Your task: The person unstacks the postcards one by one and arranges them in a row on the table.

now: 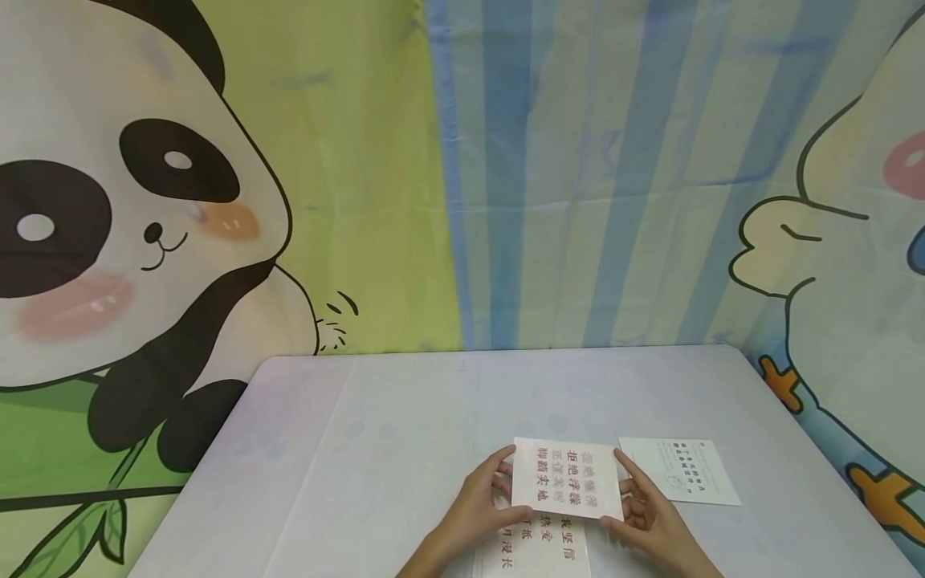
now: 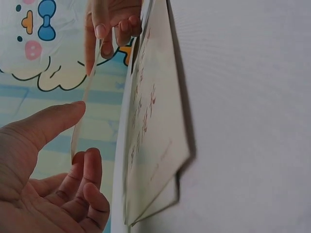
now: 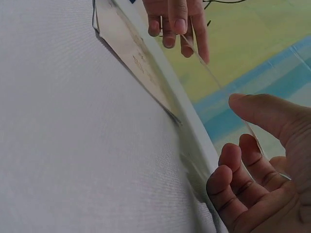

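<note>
- Between both hands, raised off the table: a white card (image 1: 567, 478) printed with columns of reddish-brown Chinese characters, alternating dark and pale.
- Left hand (image 1: 477, 502): pinching the card's left side, index finger up at the top corner, thumb at the lower edge. Other fingers loosely bent.
- Right hand (image 1: 650, 514): same pinch on the right side, index at the top corner, thumb near the bottom corner; other fingers curled behind.
- Below the held card, apart from it: small card stack (image 1: 535, 554), at least two deep with corners offset, similar reddish characters on top. Partly hidden by the held card in the head view.
- Just right of the right hand: loose card (image 1: 701, 474), flat, smaller dark print plus a faint drawing.
- Under all that: pale table (image 1: 390, 466).
- Behind table: blue-striped backdrop (image 1: 564, 177), cartoon panda (image 1: 238, 337) at left, white cartoon character (image 1: 845, 337) at right.
</note>
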Available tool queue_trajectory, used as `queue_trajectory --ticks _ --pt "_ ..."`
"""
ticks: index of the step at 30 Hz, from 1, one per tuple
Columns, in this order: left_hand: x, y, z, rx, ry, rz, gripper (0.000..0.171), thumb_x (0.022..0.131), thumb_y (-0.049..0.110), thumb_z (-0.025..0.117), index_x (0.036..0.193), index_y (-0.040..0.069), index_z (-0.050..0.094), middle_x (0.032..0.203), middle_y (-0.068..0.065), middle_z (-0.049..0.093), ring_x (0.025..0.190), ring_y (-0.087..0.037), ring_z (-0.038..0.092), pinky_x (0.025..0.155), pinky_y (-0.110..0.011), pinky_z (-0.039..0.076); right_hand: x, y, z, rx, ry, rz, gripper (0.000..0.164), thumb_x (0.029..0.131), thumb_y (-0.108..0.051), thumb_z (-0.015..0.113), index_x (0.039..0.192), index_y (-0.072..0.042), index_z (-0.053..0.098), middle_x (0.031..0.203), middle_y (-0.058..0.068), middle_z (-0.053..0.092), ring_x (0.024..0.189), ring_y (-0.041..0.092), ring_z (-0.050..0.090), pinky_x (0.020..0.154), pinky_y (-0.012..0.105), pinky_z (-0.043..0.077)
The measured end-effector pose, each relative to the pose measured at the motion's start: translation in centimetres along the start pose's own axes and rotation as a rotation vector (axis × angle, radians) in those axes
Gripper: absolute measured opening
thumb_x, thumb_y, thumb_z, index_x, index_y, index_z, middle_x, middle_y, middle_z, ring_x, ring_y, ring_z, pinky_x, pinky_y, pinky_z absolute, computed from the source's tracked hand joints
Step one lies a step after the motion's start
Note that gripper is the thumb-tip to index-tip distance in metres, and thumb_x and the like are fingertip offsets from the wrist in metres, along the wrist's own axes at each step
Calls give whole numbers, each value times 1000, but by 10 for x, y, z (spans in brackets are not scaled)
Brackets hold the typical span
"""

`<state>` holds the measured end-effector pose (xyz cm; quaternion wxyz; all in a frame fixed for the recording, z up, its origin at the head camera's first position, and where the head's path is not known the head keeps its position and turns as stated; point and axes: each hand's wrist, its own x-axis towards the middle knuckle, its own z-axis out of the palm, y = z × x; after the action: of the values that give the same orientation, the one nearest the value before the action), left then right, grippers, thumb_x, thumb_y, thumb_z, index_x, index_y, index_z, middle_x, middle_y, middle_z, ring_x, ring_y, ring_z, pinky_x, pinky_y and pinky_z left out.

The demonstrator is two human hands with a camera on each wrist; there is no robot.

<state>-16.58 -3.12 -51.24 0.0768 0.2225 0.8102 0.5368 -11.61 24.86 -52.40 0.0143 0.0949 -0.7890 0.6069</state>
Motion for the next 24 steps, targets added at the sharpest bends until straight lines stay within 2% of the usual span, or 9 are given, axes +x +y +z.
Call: queue_trajectory --ticks 7,12,17,24 --pt "9 0 6 25 1 13 87 76 20 84 146 0 37 113 0 54 86 0 55 78 -22 50 2 0 1 -47 119 81 88 75 4 79 149 0 31 103 16 51 63 8 55 52 23 49" --pt "16 2 11 22 -4 -14 87 75 20 85 146 2 37 113 2 54 87 0 54 83 -23 48 3 1 -2 -37 151 101 86 75 7 78 148 2 32 105 18 51 64 9 55 52 24 49" --pt "21 5 16 8 -4 -50 89 74 21 85 147 2 37 114 3 53 87 -1 53 81 -23 47 3 -2 -4 -31 159 131 85 75 8 76 147 3 31 108 20 51 64 10 56 52 25 50" --pt "26 2 21 25 2 -88 91 74 22 85 148 2 35 112 7 52 83 1 53 82 -21 46 6 -4 -8 -41 176 311 79 78 2 77 146 -4 37 110 17 53 63 11 55 54 26 50"
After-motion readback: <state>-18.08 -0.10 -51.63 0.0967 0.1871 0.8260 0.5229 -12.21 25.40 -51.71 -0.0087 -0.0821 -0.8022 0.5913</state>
